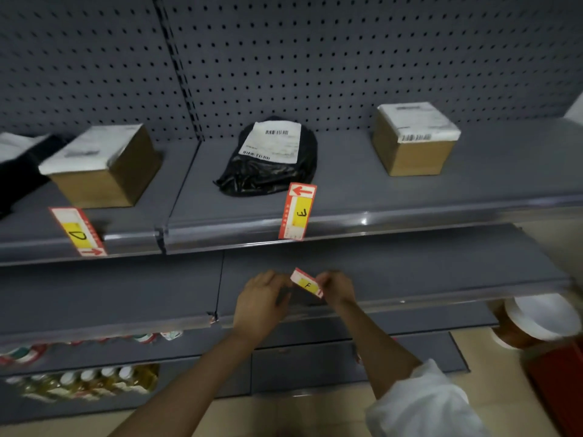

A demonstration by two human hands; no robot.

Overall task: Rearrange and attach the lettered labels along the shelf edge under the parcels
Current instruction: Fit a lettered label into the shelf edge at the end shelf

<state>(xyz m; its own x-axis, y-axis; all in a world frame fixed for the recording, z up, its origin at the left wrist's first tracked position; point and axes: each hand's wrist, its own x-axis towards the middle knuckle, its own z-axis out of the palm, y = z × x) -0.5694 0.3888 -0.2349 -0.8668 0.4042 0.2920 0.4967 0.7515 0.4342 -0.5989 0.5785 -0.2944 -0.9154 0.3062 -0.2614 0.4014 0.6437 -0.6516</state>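
Observation:
I hold a small red-and-yellow label marked F (306,283) between both hands, over the lower shelf. My left hand (260,302) pinches its left end and my right hand (337,288) pinches its right end. On the upper shelf's front edge (378,223) stand two bigger labels: D (79,233) under the left cardboard box (104,167), and E (298,212) below the black plastic parcel (271,159). A second cardboard box (413,140) sits at the right with no label below it.
Another dark parcel (19,165) lies at the far left of the upper shelf. Bottles (88,380) fill a low shelf at the left. A brown tub with a white lid (536,323) and a red object (561,383) stand at the right on the floor.

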